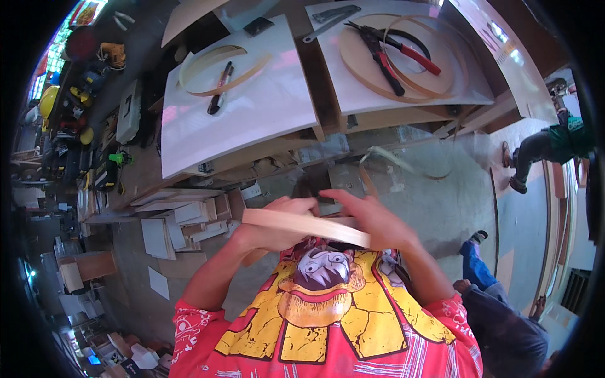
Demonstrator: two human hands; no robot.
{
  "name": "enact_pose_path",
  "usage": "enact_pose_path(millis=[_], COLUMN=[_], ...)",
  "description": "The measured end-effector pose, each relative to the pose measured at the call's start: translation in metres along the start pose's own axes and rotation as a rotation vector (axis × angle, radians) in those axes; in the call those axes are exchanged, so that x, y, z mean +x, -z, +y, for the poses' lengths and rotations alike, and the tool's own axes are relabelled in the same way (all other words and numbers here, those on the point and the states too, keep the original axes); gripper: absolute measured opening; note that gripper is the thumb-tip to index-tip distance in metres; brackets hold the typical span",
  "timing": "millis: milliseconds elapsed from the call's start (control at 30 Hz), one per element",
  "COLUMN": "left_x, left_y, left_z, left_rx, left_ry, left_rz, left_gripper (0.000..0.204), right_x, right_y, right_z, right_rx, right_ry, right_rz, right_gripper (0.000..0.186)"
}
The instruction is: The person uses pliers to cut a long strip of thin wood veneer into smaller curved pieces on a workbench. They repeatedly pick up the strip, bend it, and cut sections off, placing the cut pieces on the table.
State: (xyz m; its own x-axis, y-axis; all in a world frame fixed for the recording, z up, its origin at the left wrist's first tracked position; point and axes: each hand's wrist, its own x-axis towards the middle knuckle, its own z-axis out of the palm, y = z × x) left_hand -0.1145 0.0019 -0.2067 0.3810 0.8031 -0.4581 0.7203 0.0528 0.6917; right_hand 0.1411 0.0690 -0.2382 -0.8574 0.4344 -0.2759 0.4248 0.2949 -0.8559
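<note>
A pale wood-coloured strip of edge banding (pixel 302 225) is bent into a loop in front of my chest. My left hand (pixel 277 217) is closed round the loop's left part, the strip passing across the back of the hand. At the other side, my right hand (pixel 375 220) is closed on the strip with its index finger stretched out to the left. The fingertips of both hands nearly meet, and part of the loop behind them is hidden. Beyond my hands, another banding loop (pixel 236 80) and a marker pen (pixel 220 88) lie on a white-topped cabinet (pixel 252 120).
On a second white-topped cabinet (pixel 476 97) are a large banding coil (pixel 359 69) and red-handled pliers (pixel 384 60). Board offcuts (pixel 189 214) are stacked on the floor at left. A thin strip (pixel 403 160) lies on the floor. Two people (pixel 504 321) are at right.
</note>
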Motion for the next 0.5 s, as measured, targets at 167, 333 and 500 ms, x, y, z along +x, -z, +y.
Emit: enact_pose_path(millis=[167,333,500], left_x=[-0.034,-0.053,-0.045], left_y=[0.025,0.016,0.020], left_z=[-0.017,-0.052,-0.046], left_rx=[-0.116,-0.269,-0.259], left_ry=[0.228,0.127,0.104], left_rz=[-0.238,-0.291,-0.319], left_gripper=[0.034,0.028,0.029], right_x=[-0.036,-0.068,-0.071], right_y=[0.045,0.070,0.072], right_z=[0.049,0.067,0.051], right_rx=[-0.013,0.012,-0.486], right_ry=[0.161,0.076,0.105], right_rz=[0.091,0.128,0.073], right_gripper=[0.040,0.033,0.058])
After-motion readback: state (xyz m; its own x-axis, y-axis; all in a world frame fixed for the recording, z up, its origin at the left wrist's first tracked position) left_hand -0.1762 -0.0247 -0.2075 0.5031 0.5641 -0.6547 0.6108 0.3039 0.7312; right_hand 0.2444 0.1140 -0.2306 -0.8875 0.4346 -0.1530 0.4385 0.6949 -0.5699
